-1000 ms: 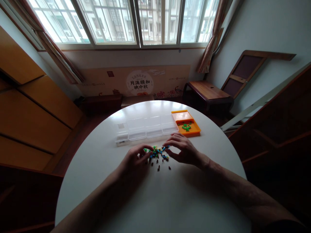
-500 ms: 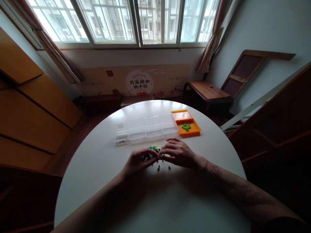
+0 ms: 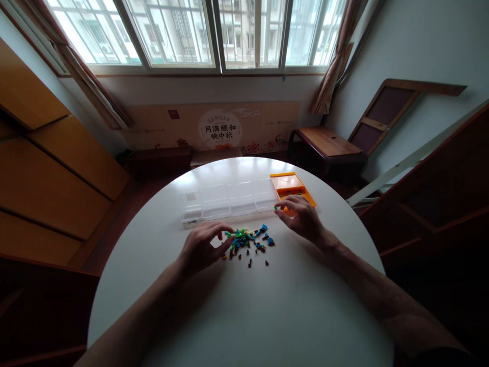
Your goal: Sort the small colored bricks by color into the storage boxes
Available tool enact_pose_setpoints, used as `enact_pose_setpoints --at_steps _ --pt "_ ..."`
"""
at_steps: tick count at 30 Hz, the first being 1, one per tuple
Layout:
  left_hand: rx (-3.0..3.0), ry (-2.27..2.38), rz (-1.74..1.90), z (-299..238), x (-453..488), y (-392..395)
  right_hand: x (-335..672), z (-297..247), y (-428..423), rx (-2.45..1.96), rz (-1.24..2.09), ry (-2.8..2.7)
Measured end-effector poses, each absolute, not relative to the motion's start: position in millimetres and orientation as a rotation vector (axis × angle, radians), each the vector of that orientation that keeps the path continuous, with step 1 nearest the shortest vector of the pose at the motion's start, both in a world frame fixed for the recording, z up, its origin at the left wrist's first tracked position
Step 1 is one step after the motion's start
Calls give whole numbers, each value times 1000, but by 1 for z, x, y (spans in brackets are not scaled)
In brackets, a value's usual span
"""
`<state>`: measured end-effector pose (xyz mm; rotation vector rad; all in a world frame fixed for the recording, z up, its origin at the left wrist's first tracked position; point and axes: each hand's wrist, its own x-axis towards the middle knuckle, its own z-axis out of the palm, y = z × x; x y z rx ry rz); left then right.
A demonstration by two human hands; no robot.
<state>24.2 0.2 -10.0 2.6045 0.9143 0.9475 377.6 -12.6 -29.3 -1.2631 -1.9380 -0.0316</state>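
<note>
A pile of small building bricks [image 3: 242, 238] in green, blue, yellow and dark brown lies on the white table. At its left edge is my left hand [image 3: 202, 245], thumb and index finger apart, with green bricks just by the fingertips. My right hand [image 3: 300, 216] pinches a small green brick [image 3: 275, 207] between thumb and fingers, at the front left corner of the orange box [image 3: 311, 198]. That box stands with its lid folded back; the hand hides most of its inside, though a few green bricks show along the back.
Left of the orange box, a row of clear plastic boxes [image 3: 242, 208] stands with lids open. The round white table [image 3: 267, 316] fills the middle. Beyond it are a wooden chair [image 3: 328, 141], a printed cardboard panel [image 3: 153, 120] and the window.
My right hand has gone from the pile right and away to the orange box, carrying a green brick. My left hand has drawn back slightly left, its fingers parting; more of the pile shows.
</note>
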Motion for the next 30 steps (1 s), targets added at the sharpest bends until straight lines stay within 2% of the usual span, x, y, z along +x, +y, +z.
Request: enact_pose_setpoints --at_steps 8,21,30 --pt "2690 1072 789 -4 6 9 421 -47 8 -1580 -88 -1602" --pt "2615 1016 657 -11 11 11 402 -44 3 -1445 63 -1710" --pt "2546 1011 740 -17 12 13 397 -39 -1 -1398 73 -1734"
